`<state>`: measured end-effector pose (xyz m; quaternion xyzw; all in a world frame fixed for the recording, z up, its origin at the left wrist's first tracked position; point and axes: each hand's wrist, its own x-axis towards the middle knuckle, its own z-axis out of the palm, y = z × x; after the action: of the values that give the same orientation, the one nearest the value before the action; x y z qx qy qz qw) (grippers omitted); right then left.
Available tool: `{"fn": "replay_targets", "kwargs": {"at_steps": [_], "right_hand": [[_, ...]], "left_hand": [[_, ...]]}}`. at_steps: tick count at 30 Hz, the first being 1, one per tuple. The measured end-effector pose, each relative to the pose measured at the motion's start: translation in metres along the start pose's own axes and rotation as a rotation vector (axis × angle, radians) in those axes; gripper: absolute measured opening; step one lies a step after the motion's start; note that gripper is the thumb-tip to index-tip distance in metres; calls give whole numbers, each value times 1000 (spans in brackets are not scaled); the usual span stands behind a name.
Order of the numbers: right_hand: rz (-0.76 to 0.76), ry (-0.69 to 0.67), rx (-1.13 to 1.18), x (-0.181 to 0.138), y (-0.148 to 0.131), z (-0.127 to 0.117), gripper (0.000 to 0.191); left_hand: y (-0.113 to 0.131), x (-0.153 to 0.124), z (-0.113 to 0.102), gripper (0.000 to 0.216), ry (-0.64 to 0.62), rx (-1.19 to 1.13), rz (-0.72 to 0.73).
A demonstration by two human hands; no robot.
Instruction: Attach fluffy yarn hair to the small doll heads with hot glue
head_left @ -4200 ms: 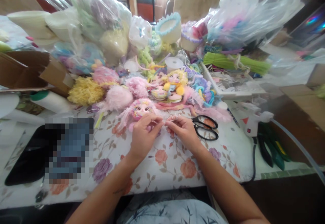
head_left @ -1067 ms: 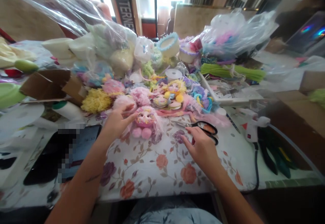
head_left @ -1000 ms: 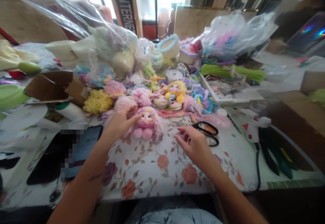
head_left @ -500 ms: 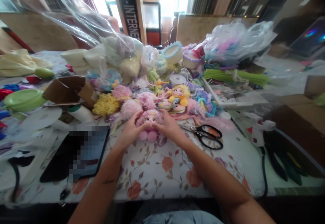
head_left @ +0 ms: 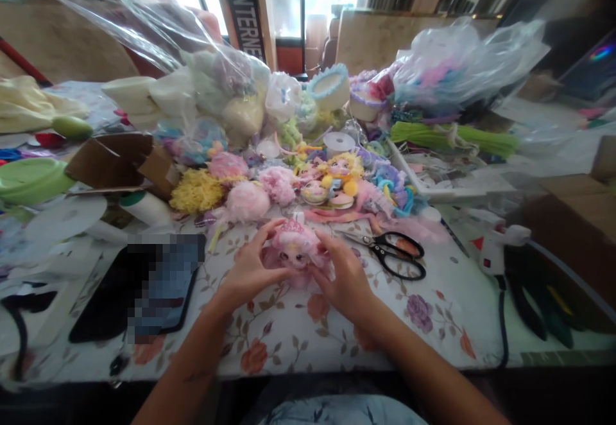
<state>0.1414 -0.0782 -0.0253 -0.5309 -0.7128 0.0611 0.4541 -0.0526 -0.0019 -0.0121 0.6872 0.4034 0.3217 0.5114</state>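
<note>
A small pink doll (head_left: 294, 251) with large eyes and a pink crown-like top is held between my two hands, over the flowered tablecloth. My left hand (head_left: 253, 264) is closed around its left side, thumb near the chin. From the other side my right hand (head_left: 344, 274) grips it, fingers at the hair and thumb low by the face. The doll's lower part is mostly hidden by my thumbs. Just right of my right hand lie black-handled scissors (head_left: 397, 255). Behind the doll sit a pale pink pompom (head_left: 248, 200) and several yellow-haired doll pieces (head_left: 341, 167).
A tablet (head_left: 139, 287) lies at left, with a cardboard box (head_left: 113, 165) behind it. At right are a white glue gun (head_left: 495, 251) with its cable and a white tray (head_left: 433, 192). Plastic bags (head_left: 462, 65) and lime-green stems (head_left: 452, 137) pile up at the back.
Both hands have brought the doll nearer to me and slightly right, away from the pompoms. It is now tipped so its crown shows and its pink round feet no longer do.
</note>
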Motion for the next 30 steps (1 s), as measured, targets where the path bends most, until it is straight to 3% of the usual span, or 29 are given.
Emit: {"fn": "replay_targets", "kwargs": {"at_steps": [5, 10, 16, 20, 26, 30], "right_hand": [[-43, 26, 14, -6, 0, 1, 60], [-84, 39, 38, -3, -3, 1, 59], [-111, 53, 70, -3, -3, 1, 60], [-117, 61, 89, -6, -3, 2, 60], [-189, 35, 67, -12, -6, 6, 61], [-219, 19, 51, -16, -5, 8, 62]], "left_hand": [[7, 12, -5, 96, -84, 56, -39], [30, 24, -19, 85, -278, 197, -85], [61, 28, -25, 85, -387, 406, 59], [61, 19, -23, 81, -353, 520, 111], [43, 2, -24, 43, -270, 631, 142], [45, -4, -23, 39, -227, 729, 188]]}}
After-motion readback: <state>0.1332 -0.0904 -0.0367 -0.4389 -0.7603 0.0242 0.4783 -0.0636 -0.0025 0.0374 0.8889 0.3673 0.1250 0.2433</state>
